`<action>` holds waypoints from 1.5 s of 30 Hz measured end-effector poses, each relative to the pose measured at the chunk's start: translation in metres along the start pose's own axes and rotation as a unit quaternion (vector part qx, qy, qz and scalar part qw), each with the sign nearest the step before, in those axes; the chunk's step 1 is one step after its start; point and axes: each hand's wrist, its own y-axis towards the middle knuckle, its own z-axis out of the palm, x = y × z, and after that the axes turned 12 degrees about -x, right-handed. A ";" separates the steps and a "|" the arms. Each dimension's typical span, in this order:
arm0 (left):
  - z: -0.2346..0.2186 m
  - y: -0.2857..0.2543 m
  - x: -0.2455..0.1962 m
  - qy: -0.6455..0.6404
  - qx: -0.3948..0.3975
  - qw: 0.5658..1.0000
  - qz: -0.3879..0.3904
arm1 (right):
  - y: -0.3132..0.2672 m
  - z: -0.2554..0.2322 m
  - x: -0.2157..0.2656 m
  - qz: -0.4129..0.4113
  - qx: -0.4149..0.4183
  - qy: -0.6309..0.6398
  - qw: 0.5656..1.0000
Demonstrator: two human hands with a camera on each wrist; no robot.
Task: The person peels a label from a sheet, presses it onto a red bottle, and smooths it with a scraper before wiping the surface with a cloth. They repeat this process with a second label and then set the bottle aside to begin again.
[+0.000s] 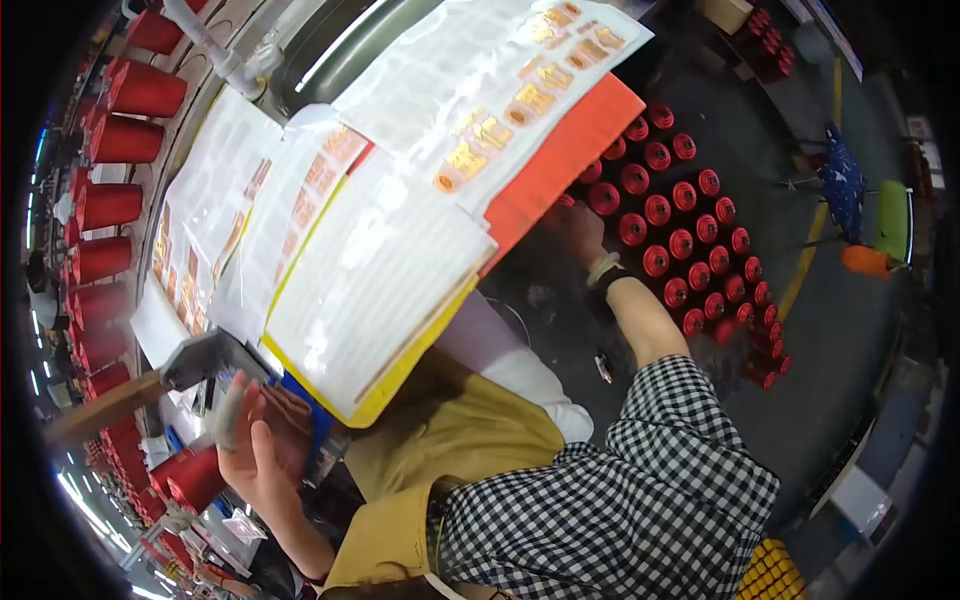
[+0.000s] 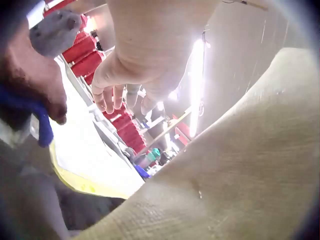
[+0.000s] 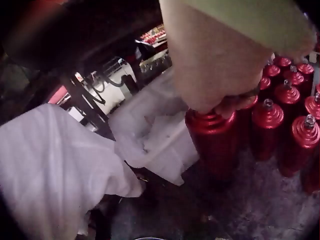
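In the right wrist view my right hand [image 3: 215, 60] has its fingers curled over the top of a red metallic cylinder [image 3: 212, 137], beside more upright ones with stepped tops. From the head view, the same hand [image 1: 580, 235] reaches down at the near corner of the rows of red cylinders [image 1: 657, 209]. My left hand [image 1: 262, 450] is raised below a grey bracket [image 1: 215, 360] on a wooden bar. Its fingers hang loosely bent around nothing in the left wrist view, where the hand [image 2: 150, 50] is above white sheets [image 2: 87, 155].
Plastic-covered sheets [image 1: 390, 270] with yellow and red edges spread over the work surface. Red cones [image 1: 108, 205] line the far left. A white tub [image 3: 172, 150] is left of the gripped cylinder. A blue-covered stool [image 1: 842, 185] stands at the right.
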 end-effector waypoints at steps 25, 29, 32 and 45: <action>-0.021 0.001 0.025 0.061 -0.120 0.991 -0.017 | 0.017 0.066 -0.017 0.081 -0.091 0.184 0.975; -0.032 -0.003 0.027 0.022 -0.143 0.989 -0.006 | 0.025 0.071 -0.015 0.029 -0.110 0.234 0.966; -0.037 -0.008 0.031 -0.050 -0.126 0.990 0.036 | 0.033 0.070 -0.026 -0.036 -0.148 0.284 0.947; -0.090 -0.032 0.056 -0.117 -0.166 0.974 0.103 | -0.073 -0.170 0.070 -0.019 -0.150 0.266 0.952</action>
